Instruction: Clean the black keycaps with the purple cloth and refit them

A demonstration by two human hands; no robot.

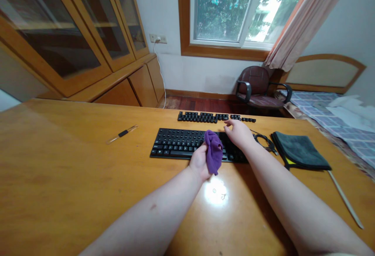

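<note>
The left hand point(200, 162) is closed around a bunched purple microfiber cloth point(213, 152), which stands up from the palm and presses against the lower middle of a black keyboard point(175, 143). The right hand point(239, 134) is open with its fingers spread, at about 1 o'clock from the cloth, over the keyboard's top edge; whether it touches the keys is hard to tell. At 12 o'clock from the hands, a row of loose black keycaps point(205, 117) lies just beyond the keyboard. At 3 o'clock from the right hand, a coiled black cable point(265, 142) sits just beside it, followed by a folded dark grey towel point(300, 151). Further out at 4 o'clock lies a long thin wooden stick point(345, 200), and a clear rod with a black band point(121, 134) rests well apart at 9 o'clock. All of this lies on a glossy wooden desk point(73, 170). Past it, a glass-fronted wooden cabinet point(73, 25) stands at 10 o'clock, a window point(231, 10) at 12, a brown armchair point(256, 86) at 1, and a bed with a checked cover point(348, 127) at 2. The desk's far edge runs close behind the keycaps, while broad open desk spreads to the left and in front of the keyboard.
</note>
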